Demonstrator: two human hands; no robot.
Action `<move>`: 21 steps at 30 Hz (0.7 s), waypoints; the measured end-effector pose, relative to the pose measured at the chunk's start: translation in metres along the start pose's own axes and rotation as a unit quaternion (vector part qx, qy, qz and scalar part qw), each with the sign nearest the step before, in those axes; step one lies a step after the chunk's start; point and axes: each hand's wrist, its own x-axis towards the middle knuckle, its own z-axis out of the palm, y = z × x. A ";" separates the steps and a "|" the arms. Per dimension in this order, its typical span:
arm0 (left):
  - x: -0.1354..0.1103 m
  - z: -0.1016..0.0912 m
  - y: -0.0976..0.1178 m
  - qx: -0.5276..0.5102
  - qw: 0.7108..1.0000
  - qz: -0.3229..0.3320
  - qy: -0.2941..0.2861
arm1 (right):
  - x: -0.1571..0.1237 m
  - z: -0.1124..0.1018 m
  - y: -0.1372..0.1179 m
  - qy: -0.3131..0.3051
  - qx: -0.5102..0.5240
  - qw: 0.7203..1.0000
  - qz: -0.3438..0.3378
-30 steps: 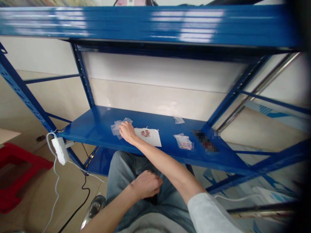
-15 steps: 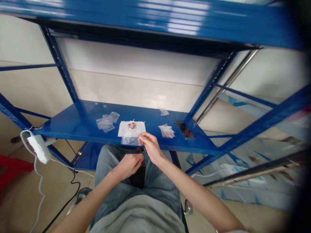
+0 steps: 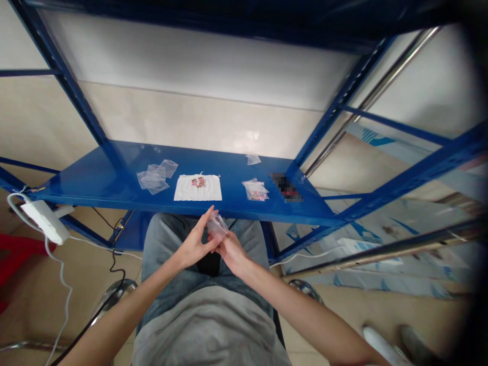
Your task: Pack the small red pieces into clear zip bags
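Observation:
A clear plastic zip bag [image 3: 217, 227] is between my hands, just in front of the shelf edge and over my lap. My right hand [image 3: 232, 251] grips its lower right side. On the left, my left hand [image 3: 195, 245] has its fingers along the bag's edge and its thumb beneath. Behind them a white drawstring pouch [image 3: 183, 192] lies flat on the blue shelf, with small pink and gold trinkets [image 3: 199, 182] on top. To its left are several clear zip bags [image 3: 154, 178]. Right of the pouch, more bags [image 3: 255, 189] lie stacked, with pinkish pieces inside.
Another clear bag [image 3: 253, 159] sits near the back of the blue shelf [image 3: 114, 190]. A blurred dark and red object [image 3: 285, 187] is at the right end. A white power strip [image 3: 46, 222] hangs at the left corner, with cables running down.
My right hand has drawn the bag back from the pouch, off the shelf edge. My left hand has come up from my lap to meet it. The view has tilted down.

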 end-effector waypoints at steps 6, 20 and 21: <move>-0.006 0.009 0.006 0.020 1.000 0.015 -0.005 | -0.012 -0.001 -0.004 -0.010 -0.061 0.998 -0.031; -0.004 0.006 -0.006 -0.011 0.999 0.004 0.047 | -0.006 -0.006 -0.036 0.022 -0.443 0.821 -0.361; -0.004 0.005 -0.006 -0.004 0.999 0.008 0.042 | -0.010 -0.005 -0.041 -0.005 -0.475 0.787 -0.394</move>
